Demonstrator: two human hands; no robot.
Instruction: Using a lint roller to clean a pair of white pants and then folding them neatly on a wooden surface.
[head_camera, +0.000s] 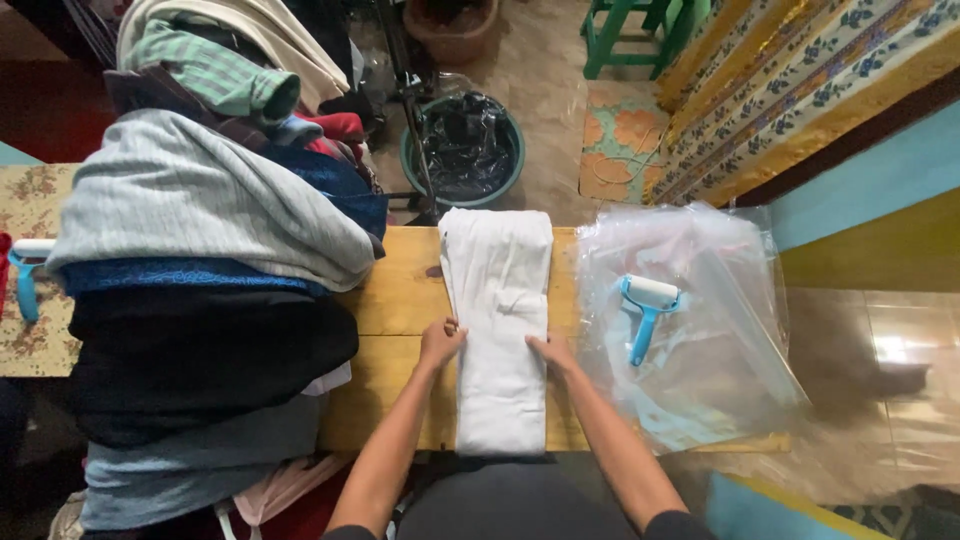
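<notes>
At the middle of the wooden surface (400, 300), the fingers of the left hand (441, 342) lay flat and close together on the left edge of a folded white cloth (497, 320), and the fingers of the right hand (551, 350) lay the same way, pressed down on its right edge, neither hand pinching anything. The cloth ran as a long narrow strip from the near edge of the surface to the far edge, with soft creases near its middle between the two hands. Just to the right of it lay a stack of clear plastic bags (700, 330), spreading over the right end of the surface, and on top of the bags rested a blue-handled lint roller (645, 310) with a white roll. To the left of the cloth a tall pile of folded clothes (200, 290) sat touching the surface's left part, grey, blue and black layers one over another. A second blue lint roller (28, 270) lay at the far left on a flowered cover. Beyond the surface, on the floor, stood a green bin (462, 148) lined with a black bag.
</notes>
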